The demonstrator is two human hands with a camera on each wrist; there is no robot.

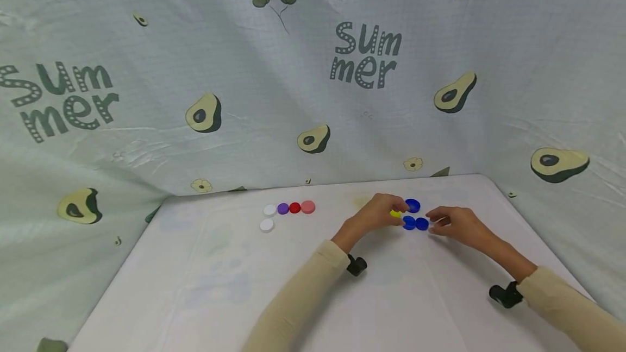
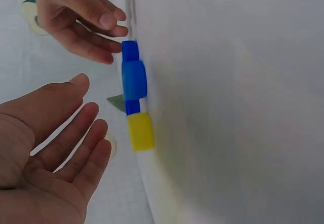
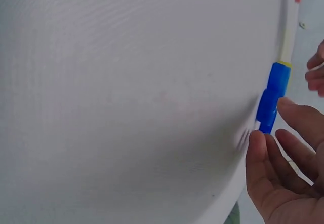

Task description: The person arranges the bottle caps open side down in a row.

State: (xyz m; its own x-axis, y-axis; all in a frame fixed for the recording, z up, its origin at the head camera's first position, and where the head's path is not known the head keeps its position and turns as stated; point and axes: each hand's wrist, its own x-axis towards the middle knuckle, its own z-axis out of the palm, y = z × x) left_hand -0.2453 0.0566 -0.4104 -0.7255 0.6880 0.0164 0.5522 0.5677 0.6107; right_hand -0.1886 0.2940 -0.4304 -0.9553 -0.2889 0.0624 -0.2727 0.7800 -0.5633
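Three blue bottle caps lie close together on the white table: one at the back [image 1: 413, 205], one at front left [image 1: 408, 223] and one at front right [image 1: 422, 224]. A yellow cap [image 1: 395, 213] sits to their left, partly hidden behind my left hand [image 1: 375, 215]. That hand hovers at the group's left side, fingers loosely bent around empty space, as the left wrist view also shows. On the other side is my right hand [image 1: 459, 226], relaxed and holding nothing, its fingertips just beside the front right blue cap.
Left of the hands, a row of caps runs along the table's far part: white [image 1: 270, 211], purple [image 1: 283, 208], red [image 1: 294, 208] and pink [image 1: 308, 207]. A second white cap [image 1: 267, 225] lies in front. A printed cloth [image 1: 264, 80] hangs behind the table.
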